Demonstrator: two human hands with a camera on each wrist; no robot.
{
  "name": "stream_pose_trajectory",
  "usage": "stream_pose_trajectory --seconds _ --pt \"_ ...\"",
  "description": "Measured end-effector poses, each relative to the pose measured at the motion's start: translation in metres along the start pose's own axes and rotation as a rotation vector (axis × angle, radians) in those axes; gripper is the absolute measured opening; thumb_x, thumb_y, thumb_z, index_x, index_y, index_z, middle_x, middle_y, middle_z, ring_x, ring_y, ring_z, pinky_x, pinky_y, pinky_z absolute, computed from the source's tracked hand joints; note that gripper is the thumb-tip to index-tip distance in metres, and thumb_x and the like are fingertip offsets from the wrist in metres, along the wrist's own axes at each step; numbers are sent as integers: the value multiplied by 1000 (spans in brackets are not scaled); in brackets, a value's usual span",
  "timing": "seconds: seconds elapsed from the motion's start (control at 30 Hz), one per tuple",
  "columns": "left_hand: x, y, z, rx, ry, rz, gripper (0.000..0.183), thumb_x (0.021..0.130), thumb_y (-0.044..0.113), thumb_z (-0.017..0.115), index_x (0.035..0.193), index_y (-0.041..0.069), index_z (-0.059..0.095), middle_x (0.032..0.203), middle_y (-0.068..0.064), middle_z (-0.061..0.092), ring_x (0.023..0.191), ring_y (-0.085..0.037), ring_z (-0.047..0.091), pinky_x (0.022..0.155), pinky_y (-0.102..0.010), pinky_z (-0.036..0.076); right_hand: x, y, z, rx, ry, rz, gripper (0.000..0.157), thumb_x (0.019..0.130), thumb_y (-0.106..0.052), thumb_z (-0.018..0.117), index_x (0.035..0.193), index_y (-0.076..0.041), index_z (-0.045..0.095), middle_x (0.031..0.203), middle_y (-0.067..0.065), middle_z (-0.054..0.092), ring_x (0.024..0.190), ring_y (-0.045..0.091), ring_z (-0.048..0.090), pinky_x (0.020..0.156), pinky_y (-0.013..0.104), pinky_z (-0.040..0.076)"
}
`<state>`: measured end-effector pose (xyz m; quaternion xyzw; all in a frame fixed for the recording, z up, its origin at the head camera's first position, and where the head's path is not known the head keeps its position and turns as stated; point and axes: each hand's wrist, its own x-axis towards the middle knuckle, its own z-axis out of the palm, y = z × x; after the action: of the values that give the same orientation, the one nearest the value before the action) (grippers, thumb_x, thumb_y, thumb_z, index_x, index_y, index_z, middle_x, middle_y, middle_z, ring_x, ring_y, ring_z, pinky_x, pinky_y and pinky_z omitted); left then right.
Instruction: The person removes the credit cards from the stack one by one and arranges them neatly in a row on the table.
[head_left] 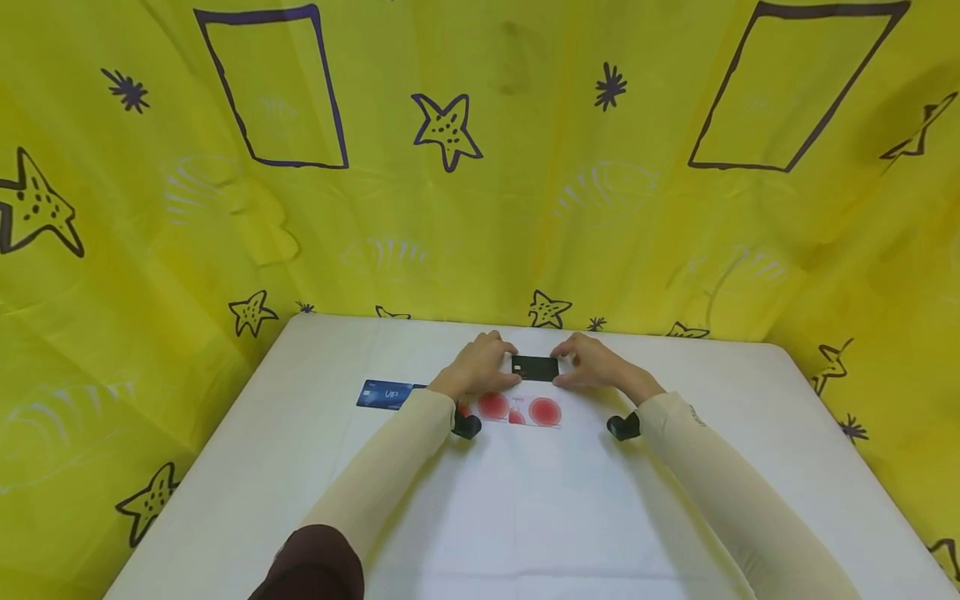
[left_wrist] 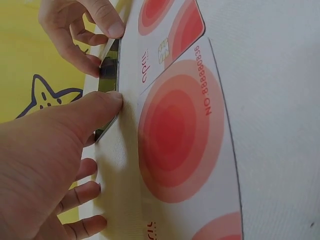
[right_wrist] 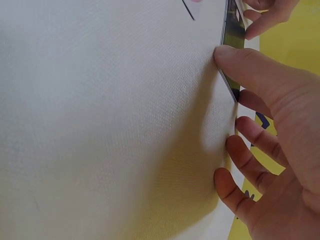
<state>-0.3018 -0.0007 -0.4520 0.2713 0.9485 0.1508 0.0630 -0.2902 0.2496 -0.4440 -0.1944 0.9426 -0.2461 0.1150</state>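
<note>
A black card (head_left: 536, 369) with a small chip lies near the table's far edge. My left hand (head_left: 480, 365) pinches its left end between thumb and fingers. At the other end, my right hand (head_left: 594, 363) pinches it the same way. Seen from the left wrist, the card (left_wrist: 109, 70) looks dark and glossy, low against the white surface. The right wrist view shows the right thumb on the card's near edge, with the other fingers spread and touching the table. White cards with red circles (left_wrist: 180, 130) lie just nearer than the black card, partly behind the left wrist in the head view.
To the left lies a blue card (head_left: 385, 394) marked VIP, partly covered by the left forearm. A white table (head_left: 525, 517) stretches beneath everything. Behind it hangs a yellow curtain (head_left: 495, 217) with drawn stars. Black wrist-worn devices (head_left: 624, 427) sit on both wrists.
</note>
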Motion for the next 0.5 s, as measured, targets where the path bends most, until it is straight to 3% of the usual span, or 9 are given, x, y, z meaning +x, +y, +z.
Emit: stream_pose_trajectory --seconds 0.5 --pt "2 2 0 -22 -12 -14 46 90 39 75 130 15 70 113 -4 58 104 -20 50 92 -36 48 -3 -2 -1 -1 17 -21 46 88 -23 82 128 -5 70 120 16 59 103 31 54 91 46 49"
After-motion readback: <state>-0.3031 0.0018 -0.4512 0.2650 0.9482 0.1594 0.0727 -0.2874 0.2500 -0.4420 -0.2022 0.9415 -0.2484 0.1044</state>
